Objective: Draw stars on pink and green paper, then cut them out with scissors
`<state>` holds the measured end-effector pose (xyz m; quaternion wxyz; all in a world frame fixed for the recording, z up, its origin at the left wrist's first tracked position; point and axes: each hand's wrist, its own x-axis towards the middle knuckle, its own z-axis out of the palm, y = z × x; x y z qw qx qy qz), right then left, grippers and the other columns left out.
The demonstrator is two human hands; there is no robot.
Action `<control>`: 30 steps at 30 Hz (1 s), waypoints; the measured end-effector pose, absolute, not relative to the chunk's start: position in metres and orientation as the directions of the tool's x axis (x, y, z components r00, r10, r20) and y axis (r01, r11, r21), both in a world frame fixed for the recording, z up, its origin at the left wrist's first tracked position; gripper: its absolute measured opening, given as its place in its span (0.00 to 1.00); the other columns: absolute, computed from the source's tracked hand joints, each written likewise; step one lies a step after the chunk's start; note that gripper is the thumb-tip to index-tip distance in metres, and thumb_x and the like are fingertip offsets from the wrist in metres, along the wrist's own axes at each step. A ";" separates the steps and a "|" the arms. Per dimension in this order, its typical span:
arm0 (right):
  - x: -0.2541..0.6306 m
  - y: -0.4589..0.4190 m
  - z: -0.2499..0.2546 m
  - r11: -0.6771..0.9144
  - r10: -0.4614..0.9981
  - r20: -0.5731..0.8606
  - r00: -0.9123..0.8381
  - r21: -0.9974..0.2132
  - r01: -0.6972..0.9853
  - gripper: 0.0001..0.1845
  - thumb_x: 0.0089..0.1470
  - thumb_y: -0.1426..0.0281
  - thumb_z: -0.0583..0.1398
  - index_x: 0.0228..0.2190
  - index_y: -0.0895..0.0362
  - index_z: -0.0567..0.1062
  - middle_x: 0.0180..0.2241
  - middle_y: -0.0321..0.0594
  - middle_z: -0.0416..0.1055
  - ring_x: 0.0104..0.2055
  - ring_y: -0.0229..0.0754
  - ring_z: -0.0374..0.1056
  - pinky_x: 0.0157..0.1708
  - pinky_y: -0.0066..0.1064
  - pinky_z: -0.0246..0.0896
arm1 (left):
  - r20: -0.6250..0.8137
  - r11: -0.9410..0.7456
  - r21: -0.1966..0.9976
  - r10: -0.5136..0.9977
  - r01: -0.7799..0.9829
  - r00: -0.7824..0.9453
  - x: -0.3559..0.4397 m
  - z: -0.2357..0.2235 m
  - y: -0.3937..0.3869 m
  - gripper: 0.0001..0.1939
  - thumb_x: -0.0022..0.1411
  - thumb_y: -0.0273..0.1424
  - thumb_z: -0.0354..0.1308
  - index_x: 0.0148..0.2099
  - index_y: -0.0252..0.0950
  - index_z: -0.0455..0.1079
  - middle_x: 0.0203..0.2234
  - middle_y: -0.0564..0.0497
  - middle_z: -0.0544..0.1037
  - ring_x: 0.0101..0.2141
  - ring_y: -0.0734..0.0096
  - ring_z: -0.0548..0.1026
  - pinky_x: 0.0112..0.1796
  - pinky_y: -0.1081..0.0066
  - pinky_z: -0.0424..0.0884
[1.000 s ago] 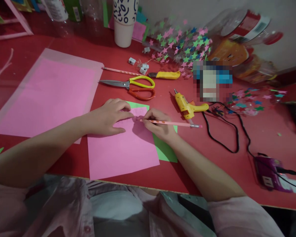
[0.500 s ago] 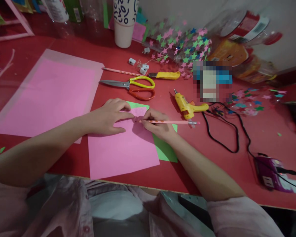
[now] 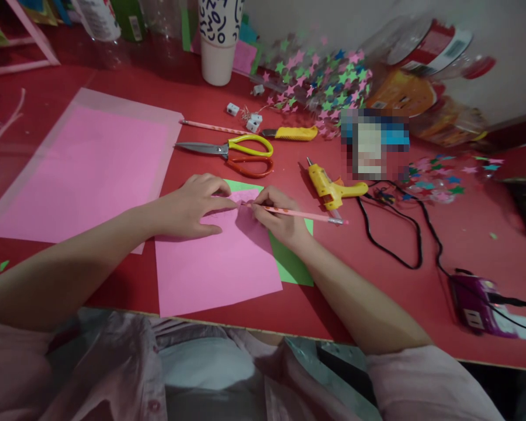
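Note:
A sheet of pink paper [image 3: 217, 269] lies before me on the red table, partly over a green sheet [image 3: 291, 260]. My left hand [image 3: 201, 204] rests on the pink paper with its fingers spread. In my right hand [image 3: 280, 216] is a pink pencil [image 3: 307, 214], pinched near its point, which meets the paper close to my left fingertips. A smaller pink piece [image 3: 248, 196] seems to lie at the top of the sheet, under the fingers; its outline is partly hidden.
Beyond my hands lie scissors [image 3: 223, 150], a yellow utility knife [image 3: 293, 134], a second pencil [image 3: 214, 126] and a yellow glue gun [image 3: 333, 187] with a black cord. More pink sheets [image 3: 100, 158] lie left. Paper stars [image 3: 324, 82] and a cup [image 3: 218, 58] stand behind.
The pencil in my right hand has tilted, its eraser end now lower and its tip slightly higher on the paper. My left hand stays in place.

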<state>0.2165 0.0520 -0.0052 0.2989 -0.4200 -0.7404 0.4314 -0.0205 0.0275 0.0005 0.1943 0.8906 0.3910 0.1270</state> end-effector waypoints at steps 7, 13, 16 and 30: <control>0.216 0.052 -0.004 0.286 0.872 0.092 -0.480 -0.893 0.347 0.06 0.52 0.73 0.57 0.24 0.54 0.65 0.22 0.30 0.61 0.24 0.33 0.55 0.25 0.28 0.50 | 0.075 -0.625 0.437 0.742 0.647 0.666 -0.021 0.001 0.027 0.22 0.62 0.39 0.57 0.57 0.41 0.71 0.52 0.44 0.68 0.52 0.53 0.63 0.56 0.52 0.57; 0.216 0.055 -0.002 0.338 0.863 0.132 -0.487 -0.868 0.364 0.08 0.47 0.76 0.56 0.22 0.54 0.61 0.20 0.29 0.57 0.23 0.33 0.51 0.24 0.28 0.46 | 0.084 -0.623 0.452 0.743 0.639 0.664 -0.021 0.001 0.027 0.22 0.62 0.39 0.58 0.57 0.42 0.72 0.52 0.43 0.68 0.51 0.53 0.64 0.56 0.51 0.58; 0.216 0.056 -0.002 0.339 0.859 0.123 -0.497 -0.863 0.374 0.09 0.45 0.76 0.55 0.21 0.53 0.59 0.19 0.29 0.56 0.23 0.33 0.50 0.23 0.28 0.45 | 0.079 -0.622 0.449 0.743 0.642 0.665 -0.021 0.001 0.027 0.22 0.62 0.39 0.58 0.58 0.42 0.71 0.52 0.43 0.68 0.51 0.54 0.64 0.56 0.52 0.57; 0.217 0.058 0.001 0.341 0.845 0.090 -0.527 -0.851 0.401 0.10 0.43 0.75 0.55 0.20 0.53 0.58 0.19 0.28 0.55 0.23 0.33 0.49 0.23 0.28 0.44 | 0.068 -0.621 0.450 0.740 0.642 0.669 -0.021 0.001 0.028 0.23 0.62 0.38 0.57 0.59 0.43 0.70 0.53 0.43 0.68 0.52 0.53 0.64 0.57 0.50 0.57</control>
